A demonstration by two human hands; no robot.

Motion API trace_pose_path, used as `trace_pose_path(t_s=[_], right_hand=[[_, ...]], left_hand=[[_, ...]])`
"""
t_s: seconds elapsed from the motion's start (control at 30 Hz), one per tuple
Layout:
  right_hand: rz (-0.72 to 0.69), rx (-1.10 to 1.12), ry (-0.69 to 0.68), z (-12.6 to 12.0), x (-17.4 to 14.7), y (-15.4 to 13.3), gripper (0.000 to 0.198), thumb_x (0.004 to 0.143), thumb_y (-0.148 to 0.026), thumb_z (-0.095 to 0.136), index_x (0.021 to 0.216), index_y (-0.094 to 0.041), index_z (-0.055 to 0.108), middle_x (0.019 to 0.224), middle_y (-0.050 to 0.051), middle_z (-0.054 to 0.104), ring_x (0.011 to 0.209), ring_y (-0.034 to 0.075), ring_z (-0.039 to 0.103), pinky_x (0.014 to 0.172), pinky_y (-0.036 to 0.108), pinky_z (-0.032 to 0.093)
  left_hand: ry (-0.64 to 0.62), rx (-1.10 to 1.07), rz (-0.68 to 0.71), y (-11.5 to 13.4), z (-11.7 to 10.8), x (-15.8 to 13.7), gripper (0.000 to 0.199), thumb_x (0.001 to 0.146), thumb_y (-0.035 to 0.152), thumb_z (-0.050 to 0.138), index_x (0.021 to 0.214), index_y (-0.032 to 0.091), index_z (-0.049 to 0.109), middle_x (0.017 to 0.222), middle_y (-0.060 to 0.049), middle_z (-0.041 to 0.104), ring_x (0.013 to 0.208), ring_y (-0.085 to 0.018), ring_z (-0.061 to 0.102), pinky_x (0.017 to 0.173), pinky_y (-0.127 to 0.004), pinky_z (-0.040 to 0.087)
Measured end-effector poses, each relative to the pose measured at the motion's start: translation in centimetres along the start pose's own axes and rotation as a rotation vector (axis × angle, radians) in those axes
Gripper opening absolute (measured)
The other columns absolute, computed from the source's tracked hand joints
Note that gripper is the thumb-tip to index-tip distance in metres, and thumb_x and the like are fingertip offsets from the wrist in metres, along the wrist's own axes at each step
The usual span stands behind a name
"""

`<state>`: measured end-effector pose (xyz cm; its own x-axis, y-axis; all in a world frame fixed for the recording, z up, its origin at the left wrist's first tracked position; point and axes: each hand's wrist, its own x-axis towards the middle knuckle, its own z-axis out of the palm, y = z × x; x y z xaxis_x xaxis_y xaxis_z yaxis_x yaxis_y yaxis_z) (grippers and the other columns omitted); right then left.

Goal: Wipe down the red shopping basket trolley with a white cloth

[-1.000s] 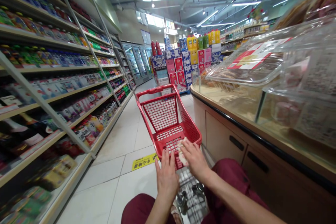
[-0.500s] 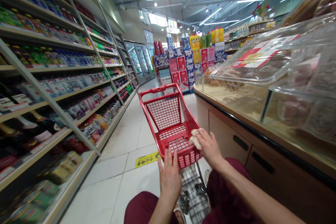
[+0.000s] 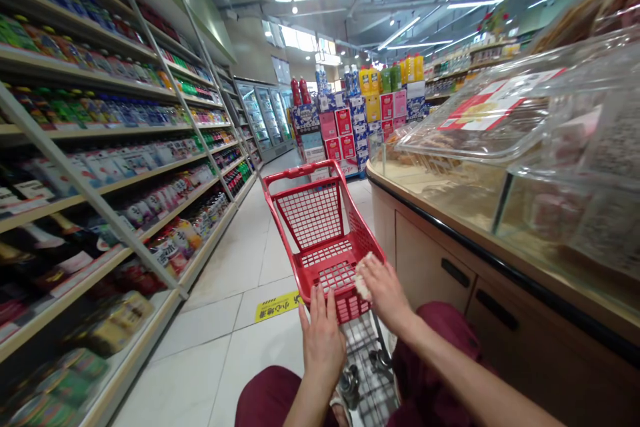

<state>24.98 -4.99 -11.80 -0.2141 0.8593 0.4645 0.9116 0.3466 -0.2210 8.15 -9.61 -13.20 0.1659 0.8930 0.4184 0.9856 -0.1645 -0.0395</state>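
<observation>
A red plastic shopping cart [image 3: 311, 223] with a grid basket stands right before me, its handle at the far end. My right hand [image 3: 383, 290] presses a crumpled off-white cloth [image 3: 363, 279] against the right corner of the basket's near rim. Its fingers are bent over the cloth and hide part of it. My left hand [image 3: 323, 333] rests its fingertips on the near rim at the left, the fingers stretched out and holding nothing. The cart's wheels and lower frame show between my knees.
Drink shelves [image 3: 100, 127] run along the left. To the right, a wooden counter [image 3: 425, 240] bears clear plastic food boxes [image 3: 480, 127]. Stacked drink cartons [image 3: 345, 130] stand behind the cart. A yellow floor sign [image 3: 275, 307] is stuck to the white tiles.
My right hand has slid the cloth slightly left and down along the near right corner of the rim. My left hand stays in place on the rim.
</observation>
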Motion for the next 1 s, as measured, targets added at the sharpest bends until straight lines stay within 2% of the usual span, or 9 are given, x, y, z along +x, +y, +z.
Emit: trace_pose_path(t_s=[0.1,0.23,0.3,0.47,0.6,0.67,0.77,0.83,1.0], right_hand=[[-0.173,0.060,-0.039,0.2,-0.1,-0.8,0.048,0.075,-0.007,0.042,0.121,-0.020,0.048,0.131,0.008,0.042,0.124,0.020,0.031,0.101,0.041,0.021],[0.098,-0.020,0.025,-0.7,0.5,0.8,0.047,0.076,-0.006,0.037,0.121,-0.016,0.047,0.132,0.010,0.040,0.124,0.023,0.030,0.099,0.047,0.020],[0.143,-0.030,0.004,-0.8,0.5,0.7,0.048,0.075,-0.005,0.037,0.121,-0.015,0.047,0.133,0.011,0.039,0.124,0.024,0.030,0.099,0.046,0.020],[-0.146,0.067,-0.127,-0.3,0.1,-1.4,0.049,0.076,-0.007,0.039,0.123,-0.020,0.045,0.134,0.005,0.039,0.126,0.019,0.027,0.101,0.041,0.020],[0.140,-0.025,-0.054,-1.0,0.6,0.0,0.046,0.078,-0.008,0.038,0.123,-0.016,0.046,0.134,0.010,0.037,0.125,0.023,0.028,0.100,0.046,0.019],[0.183,-0.032,-0.054,-0.9,0.5,0.1,0.047,0.076,-0.007,0.040,0.122,-0.014,0.046,0.134,0.012,0.037,0.125,0.024,0.028,0.100,0.046,0.019],[-0.051,0.051,-0.118,-0.2,0.0,-1.3,0.050,0.074,-0.006,0.042,0.123,-0.018,0.046,0.133,0.008,0.039,0.126,0.021,0.027,0.101,0.043,0.019],[-0.130,0.077,-0.118,0.0,0.0,-1.7,0.050,0.075,-0.006,0.041,0.123,-0.020,0.046,0.133,0.006,0.040,0.126,0.019,0.028,0.102,0.042,0.019],[0.155,-0.013,-0.026,-0.1,0.5,-0.4,0.049,0.074,-0.006,0.041,0.122,-0.014,0.046,0.133,0.012,0.037,0.125,0.024,0.028,0.100,0.047,0.019]], left_hand=[[-0.003,0.001,-0.003,0.0,-0.2,0.0,0.060,0.066,0.018,0.045,0.125,0.010,0.038,0.136,-0.013,0.033,0.127,-0.025,0.025,0.103,-0.050,0.021],[0.001,0.001,0.002,0.1,-0.1,-0.1,0.061,0.065,0.016,0.044,0.126,0.009,0.037,0.136,-0.012,0.033,0.126,-0.024,0.027,0.103,-0.048,0.022],[0.016,0.004,-0.004,0.2,0.1,-0.1,0.061,0.065,0.017,0.044,0.125,0.008,0.038,0.135,-0.013,0.034,0.126,-0.024,0.027,0.102,-0.048,0.023],[0.026,0.019,0.016,0.1,0.5,-0.1,0.061,0.065,0.020,0.044,0.125,0.009,0.038,0.135,-0.012,0.035,0.127,-0.024,0.026,0.102,-0.049,0.021],[0.045,0.019,0.037,-0.1,0.8,-0.3,0.063,0.065,0.020,0.044,0.127,0.009,0.035,0.137,-0.012,0.032,0.127,-0.023,0.026,0.103,-0.048,0.020],[0.068,0.019,0.042,-0.1,1.1,-0.3,0.064,0.065,0.020,0.044,0.128,0.009,0.034,0.136,-0.012,0.034,0.127,-0.024,0.025,0.103,-0.047,0.020],[0.076,0.005,0.054,-0.1,1.1,-0.2,0.064,0.065,0.019,0.044,0.127,0.010,0.034,0.135,-0.012,0.035,0.127,-0.024,0.025,0.104,-0.047,0.018],[0.060,-0.012,0.048,-0.4,0.9,-0.2,0.063,0.065,0.018,0.044,0.127,0.010,0.035,0.136,-0.012,0.034,0.127,-0.023,0.026,0.104,-0.047,0.018],[0.036,-0.007,-0.009,-1.2,0.5,0.0,0.066,0.063,0.017,0.044,0.127,0.008,0.033,0.136,-0.012,0.033,0.128,-0.022,0.024,0.104,-0.047,0.018]])
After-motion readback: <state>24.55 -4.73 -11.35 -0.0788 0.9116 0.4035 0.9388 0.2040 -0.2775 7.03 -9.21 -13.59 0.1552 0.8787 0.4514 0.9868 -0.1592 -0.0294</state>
